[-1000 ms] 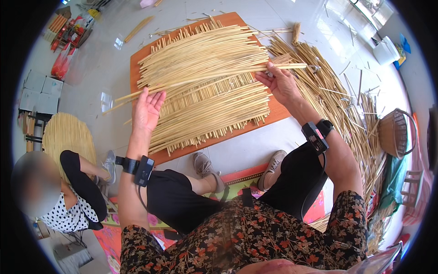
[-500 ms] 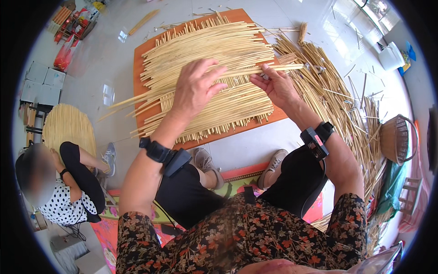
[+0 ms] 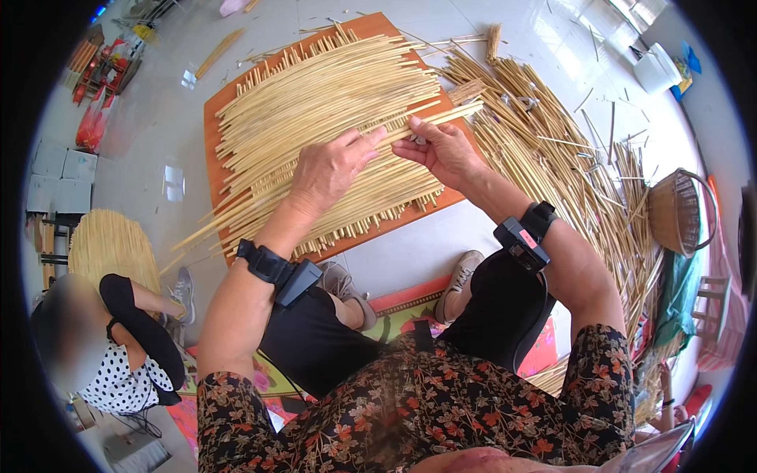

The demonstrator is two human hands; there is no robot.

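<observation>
A few long pale straw-like stalks (image 3: 449,116) slant across in front of me. My right hand (image 3: 443,151) pinches them near their right end between thumb and fingers. Farther left along the same stalks, my left hand (image 3: 330,171) has its fingers closed over them, the palm side hidden. Beneath both hands lies a wide mat of stalks (image 3: 315,91), laid side by side with cross stalks showing at its edges. It rests on a brown-orange board (image 3: 211,130).
A large heap of loose stalks (image 3: 544,165) spreads over the floor at right, beside a woven basket (image 3: 676,213) and white bucket (image 3: 656,69). At left a seated person (image 3: 130,355) is near a round stalk piece (image 3: 114,246). Grey boxes (image 3: 63,173) stand behind.
My left hand has lowered and closed onto the stalks; before, its fingers were spread above them. The view has shifted, so the board now sits farther left.
</observation>
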